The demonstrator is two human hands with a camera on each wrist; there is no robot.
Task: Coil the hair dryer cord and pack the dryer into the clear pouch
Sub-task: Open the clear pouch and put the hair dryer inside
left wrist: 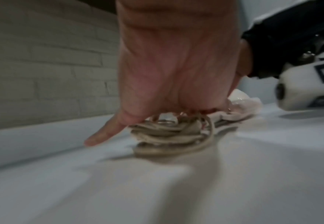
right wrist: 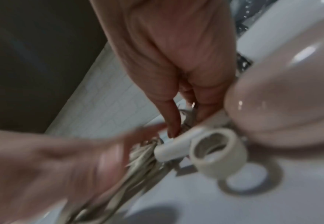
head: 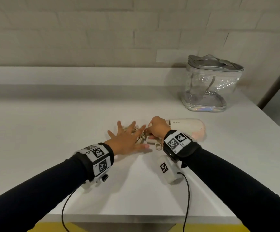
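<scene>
A beige cord (head: 140, 137) lies coiled in a bundle on the white table. My left hand (head: 127, 138) lies flat on the coil with straight, spread fingers; from the left wrist its palm (left wrist: 172, 72) presses on the cord (left wrist: 167, 134). Just right of it, my right hand (head: 156, 127) has curled fingers (right wrist: 173, 121) that pinch the cord (right wrist: 140, 162) next to the dryer's folded handle (right wrist: 173, 145) and its hanging loop (right wrist: 217, 153). The white-and-pink hair dryer (head: 187, 127) lies on its side behind my right wrist. The clear pouch (head: 209, 84) stands at the back right, zipped top with grey handle.
The table (head: 52, 131) ends in a raised ledge against a white brick wall at the back. Its right edge runs close behind the pouch, and its front edge is near my elbows. Black cables (head: 187, 195) hang from my wrist cameras over that front edge.
</scene>
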